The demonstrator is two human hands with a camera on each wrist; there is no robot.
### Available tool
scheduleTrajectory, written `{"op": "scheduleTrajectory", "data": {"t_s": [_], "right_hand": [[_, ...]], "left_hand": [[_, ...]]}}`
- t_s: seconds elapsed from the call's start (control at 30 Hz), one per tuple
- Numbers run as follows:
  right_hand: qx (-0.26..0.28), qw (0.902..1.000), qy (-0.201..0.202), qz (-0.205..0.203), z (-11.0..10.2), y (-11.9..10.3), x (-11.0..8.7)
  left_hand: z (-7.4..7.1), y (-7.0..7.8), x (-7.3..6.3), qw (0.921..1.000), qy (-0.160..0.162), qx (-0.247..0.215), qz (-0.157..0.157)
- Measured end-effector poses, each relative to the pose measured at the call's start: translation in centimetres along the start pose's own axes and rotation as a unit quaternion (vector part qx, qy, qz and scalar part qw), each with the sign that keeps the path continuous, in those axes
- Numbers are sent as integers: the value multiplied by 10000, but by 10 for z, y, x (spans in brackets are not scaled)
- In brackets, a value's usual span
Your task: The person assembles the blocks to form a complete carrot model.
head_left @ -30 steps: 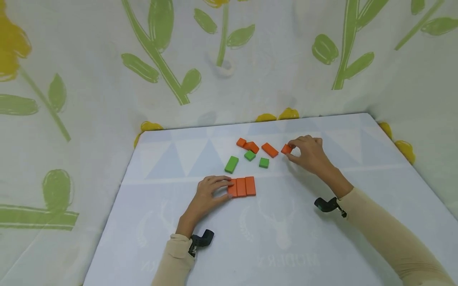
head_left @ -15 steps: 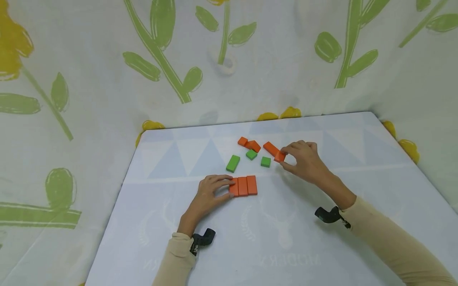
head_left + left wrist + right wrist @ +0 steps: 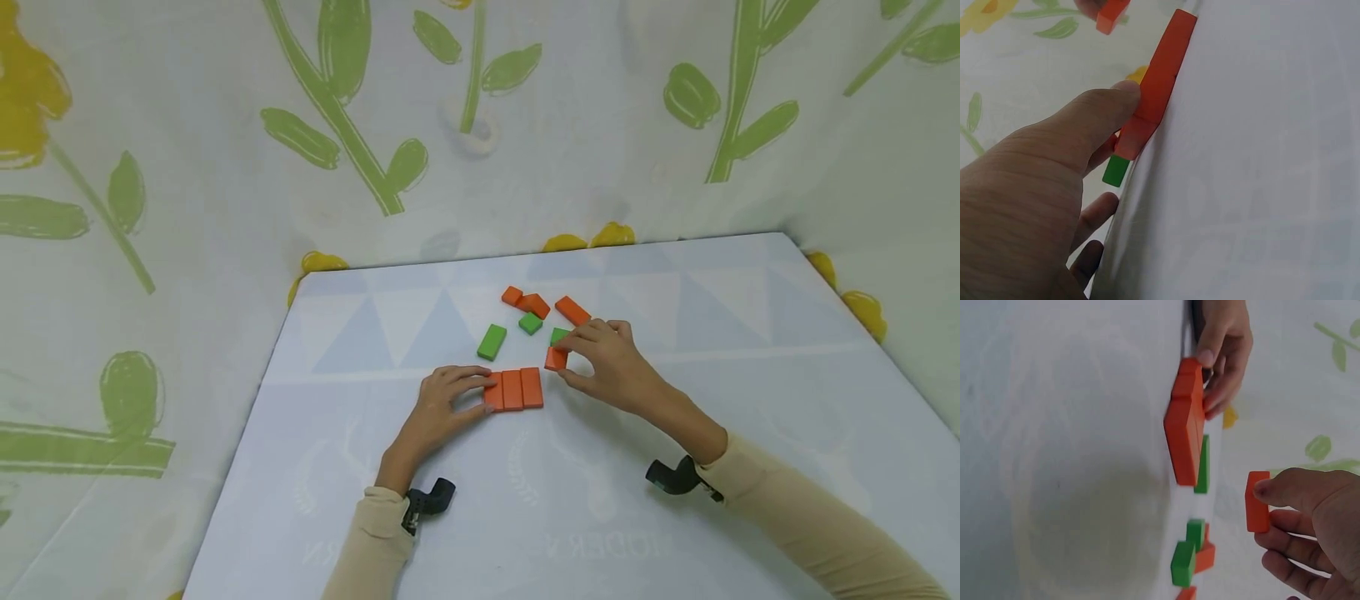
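Note:
Three orange blocks [image 3: 522,390] lie side by side in a row on the table. My left hand [image 3: 433,412] steadies the row's left end, thumb and fingers on opposite ends of the leftmost block [image 3: 492,393]. In the left wrist view, the thumb [image 3: 1113,103] presses against the orange row [image 3: 1163,69]. Between its thumb and fingers, my right hand [image 3: 611,367] pinches a smaller orange block [image 3: 555,359], just right of the row's upper corner. The right wrist view has this held block [image 3: 1257,515] raised off the table.
Behind the row lie a long green block [image 3: 492,342], a small green block [image 3: 530,323] and another green one [image 3: 558,335] partly covered by the right fingers. Farther back are orange pieces [image 3: 535,305] and a long orange block [image 3: 573,309]. A flower-patterned curtain [image 3: 225,208] borders the table.
My right hand has carried the small orange block left and toward me, from beside the far orange pieces to near the row. The left hand stays at the row's left end.

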State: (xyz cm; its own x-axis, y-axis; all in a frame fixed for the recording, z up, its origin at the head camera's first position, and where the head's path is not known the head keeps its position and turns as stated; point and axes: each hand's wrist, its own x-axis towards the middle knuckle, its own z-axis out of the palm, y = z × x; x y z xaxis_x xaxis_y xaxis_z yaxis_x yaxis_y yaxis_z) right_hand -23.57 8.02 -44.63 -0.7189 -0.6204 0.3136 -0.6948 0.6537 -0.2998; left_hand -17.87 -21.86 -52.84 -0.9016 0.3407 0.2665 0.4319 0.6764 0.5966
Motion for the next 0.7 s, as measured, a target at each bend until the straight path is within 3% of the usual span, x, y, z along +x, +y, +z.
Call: {"op": "scheduleTrajectory", "data": {"t_s": [0.7], "right_hand": [[344,9940,-282,-996,34,-48,-2]], "left_hand": [[-3,1,-1,10000,-23,-72,-61]]}}
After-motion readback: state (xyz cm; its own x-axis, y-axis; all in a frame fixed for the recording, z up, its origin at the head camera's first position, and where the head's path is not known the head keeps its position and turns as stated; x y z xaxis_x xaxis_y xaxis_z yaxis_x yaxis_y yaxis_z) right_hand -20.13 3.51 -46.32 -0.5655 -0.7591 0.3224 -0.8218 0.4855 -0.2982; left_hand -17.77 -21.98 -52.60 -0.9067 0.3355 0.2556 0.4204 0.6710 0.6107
